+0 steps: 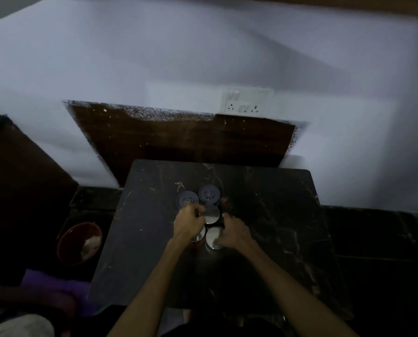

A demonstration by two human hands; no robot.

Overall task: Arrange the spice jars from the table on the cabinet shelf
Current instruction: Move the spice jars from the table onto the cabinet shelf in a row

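The spice jars [209,211] stand clustered mid-table [276,215]. The left hand [188,223] curls round one silver-lidded jar; the right hand [234,233] grips the nearest. Better to lift straight up, clear of the neighbours.

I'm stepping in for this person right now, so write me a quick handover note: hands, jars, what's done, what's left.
Left hand: curled over the jar cluster; grip unclear.
Right hand: fingers round the near steel-lidded jar.
Jars: all clustered on the dark table: two blue-lidded jars at the back, another steel-lidded jar mid-cluster, one more partly hidden under the left hand.
Done: nothing shelved.
Left: move every jar to the cabinet shelf, out of view.
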